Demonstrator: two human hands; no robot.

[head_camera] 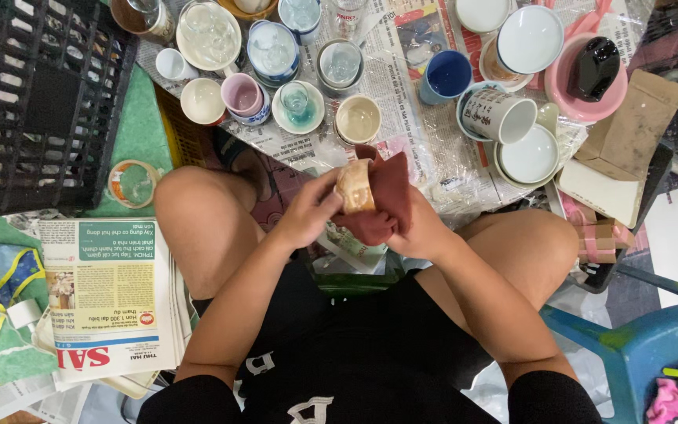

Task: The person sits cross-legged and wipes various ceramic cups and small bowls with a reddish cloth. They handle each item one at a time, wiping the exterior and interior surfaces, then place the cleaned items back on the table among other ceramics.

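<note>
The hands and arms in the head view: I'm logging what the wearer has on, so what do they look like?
Both arms are bare from the short black sleeves down. The left hand and right hand wear no gloves; no rings, watch or bracelets show. The black top carries white lettering on the front. No cables or markings are visible on the arms.

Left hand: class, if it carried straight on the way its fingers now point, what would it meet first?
The left hand points up and right, so it would first press further against the tan cup it already touches, then the dark red cloth; depth is hard to judge.
</note>
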